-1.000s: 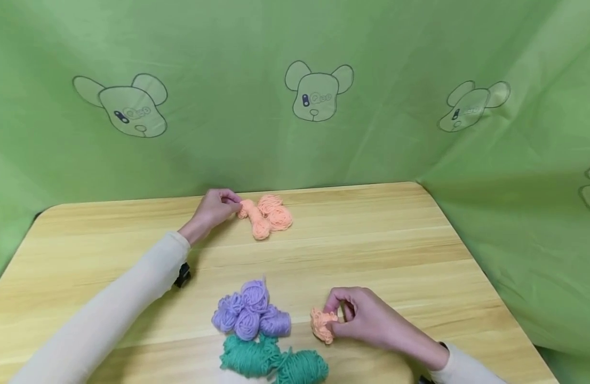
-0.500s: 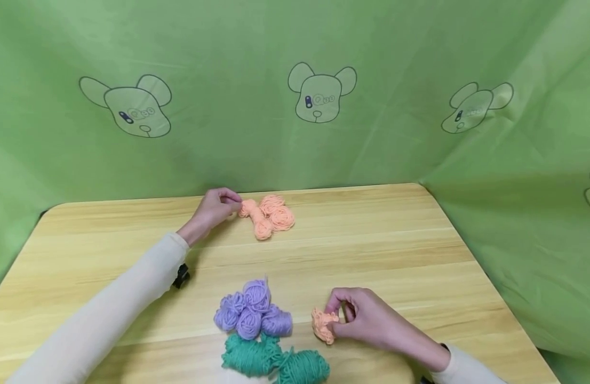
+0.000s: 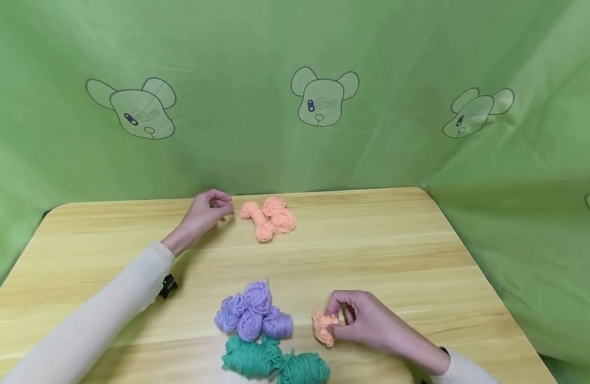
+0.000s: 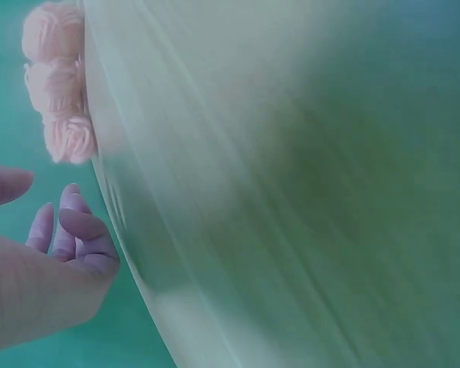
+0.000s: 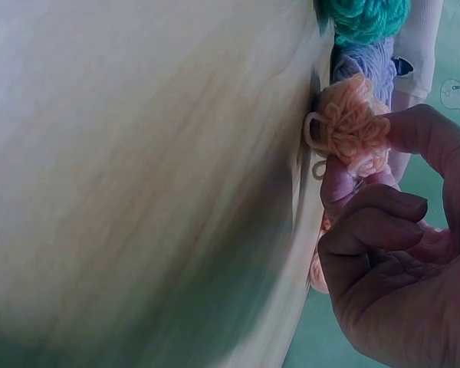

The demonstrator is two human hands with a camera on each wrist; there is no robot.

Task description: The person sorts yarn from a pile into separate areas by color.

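Note:
My right hand [image 3: 374, 324] pinches a small ball of peach yarn [image 3: 322, 329] between thumb and fingers, low over the near part of the table. In the right wrist view, loose loops stick out of this looped yarn ball [image 5: 353, 126]. Toward the back edge, my left hand [image 3: 202, 213] holds nothing and is just left of a bone-shaped peach yarn bundle [image 3: 257, 217]. Two more peach yarn balls [image 3: 282, 220] lie against that bundle. The left wrist view has the thumb and loosely bent fingers [image 4: 84, 226] apart, with the peach yarn [image 4: 57, 88] beyond them.
A cluster of purple yarn balls [image 3: 257, 298] lies left of my right hand. Nearer, two green yarn bundles [image 3: 253, 356] touch the cluster. A green cloth [image 3: 237, 154] with bear-head drawings hangs behind and right of the wooden table [image 3: 372, 245].
My left hand has let go of the bone-shaped peach bundle and drawn back to the left. My right hand keeps its pinch on the peach yarn ball. The head view has shifted slightly.

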